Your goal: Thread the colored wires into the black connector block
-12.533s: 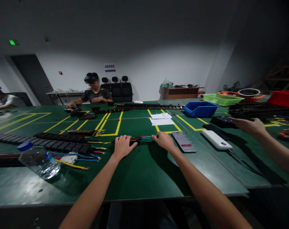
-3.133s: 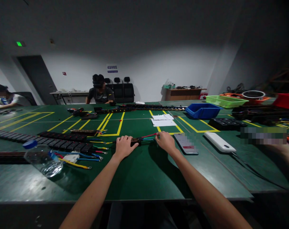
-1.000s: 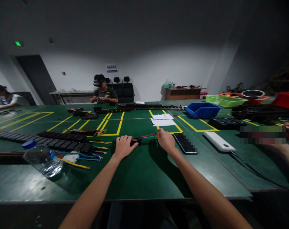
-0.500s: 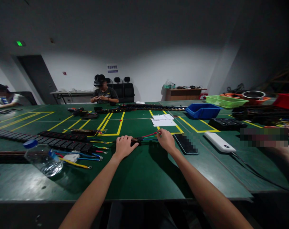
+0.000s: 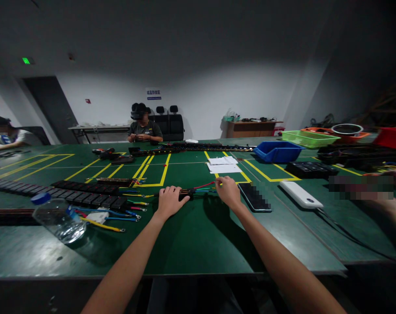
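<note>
My left hand (image 5: 169, 201) is closed over a dark wire bundle (image 5: 186, 192) on the green table, its thumb along the near side. Red, blue and green wires run from the bundle to the right. My right hand (image 5: 228, 192) pinches the far end of the red wire (image 5: 204, 185), with the other wire ends close to its fingertips. A black phone (image 5: 255, 198) lies just right of my right hand. Rows of black modules (image 5: 86, 196) with coloured leads and ring terminals lie to the left.
A tilted water bottle (image 5: 60, 220) is at the near left. White papers (image 5: 223, 165), a blue bin (image 5: 278, 152) and a white power bank (image 5: 300, 195) with a cable are ahead and right. Another person's hand (image 5: 385, 207) is at the right edge; a person (image 5: 145, 126) sits opposite.
Both my hands stay in nearly the same place. The green wire held up near my right fingertips now shows lower, beside the blue one. The person opposite has shifted their head slightly right.
</note>
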`<state>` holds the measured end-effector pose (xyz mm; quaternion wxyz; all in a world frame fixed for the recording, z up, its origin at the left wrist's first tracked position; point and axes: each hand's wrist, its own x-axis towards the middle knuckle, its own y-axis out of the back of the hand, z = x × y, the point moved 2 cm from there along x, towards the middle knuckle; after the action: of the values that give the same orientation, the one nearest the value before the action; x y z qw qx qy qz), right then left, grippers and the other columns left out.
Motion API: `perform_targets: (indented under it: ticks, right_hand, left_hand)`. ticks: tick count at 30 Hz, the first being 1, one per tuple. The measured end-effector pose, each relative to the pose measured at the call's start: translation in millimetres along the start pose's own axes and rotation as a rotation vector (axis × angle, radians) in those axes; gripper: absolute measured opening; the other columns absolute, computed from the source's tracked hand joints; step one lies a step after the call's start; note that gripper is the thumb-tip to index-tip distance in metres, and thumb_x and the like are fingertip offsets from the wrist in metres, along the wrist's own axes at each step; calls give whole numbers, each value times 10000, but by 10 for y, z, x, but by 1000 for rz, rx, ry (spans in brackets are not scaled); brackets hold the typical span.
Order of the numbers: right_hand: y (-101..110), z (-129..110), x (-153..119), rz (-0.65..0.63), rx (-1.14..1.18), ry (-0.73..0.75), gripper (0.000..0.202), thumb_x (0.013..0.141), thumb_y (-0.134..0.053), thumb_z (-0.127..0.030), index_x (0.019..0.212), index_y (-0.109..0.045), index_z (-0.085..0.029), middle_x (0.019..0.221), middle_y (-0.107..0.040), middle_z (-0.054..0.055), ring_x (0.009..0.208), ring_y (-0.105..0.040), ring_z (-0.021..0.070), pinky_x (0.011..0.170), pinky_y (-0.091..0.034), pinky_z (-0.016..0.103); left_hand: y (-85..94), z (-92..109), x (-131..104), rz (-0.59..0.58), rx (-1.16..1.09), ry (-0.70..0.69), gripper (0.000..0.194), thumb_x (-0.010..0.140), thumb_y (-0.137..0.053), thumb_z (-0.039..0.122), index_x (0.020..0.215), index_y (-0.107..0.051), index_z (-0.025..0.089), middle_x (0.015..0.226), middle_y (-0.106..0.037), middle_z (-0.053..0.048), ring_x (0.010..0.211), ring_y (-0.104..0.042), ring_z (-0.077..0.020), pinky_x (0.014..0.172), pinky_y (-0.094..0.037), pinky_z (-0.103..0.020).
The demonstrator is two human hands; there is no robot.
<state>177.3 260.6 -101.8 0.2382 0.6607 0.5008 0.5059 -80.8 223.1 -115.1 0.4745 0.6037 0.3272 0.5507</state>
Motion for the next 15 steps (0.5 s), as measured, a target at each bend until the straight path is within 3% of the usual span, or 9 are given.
perform_targets:
  ticks: [3,9,15]
  right_hand:
    - [-39,-6,-10,-112,-90,1,372,1018,-449,-358,1122,-746,-161,1104,-697,168,1032,-649,266,851,-467,334]
    - [-119,10,-27,-314,-130,-17,510,1032,-387,-454,883,-765,-146,993,-725,188,973,-686,279,819,-473,349]
    - [-81,60,-9,-206,-34,-66,396,982,-511,-500,1002,-713,-160,1017,-720,140,950,-676,261,720,-433,304]
  left_hand:
    - [-9,-4,-1,0,-16,-6,632,962,-385,713,1215,-671,210,1196,-690,-126,1096,-604,-305,971,-398,-461]
    - [-3,5,0,-8,-19,0,637,959,-387,720,1224,-665,212,1207,-691,-123,1099,-604,-300,980,-403,-462]
    - [8,10,2,-20,-27,4,638,960,-380,718,1231,-666,216,1208,-689,-121,1103,-603,-303,982,-401,-465]
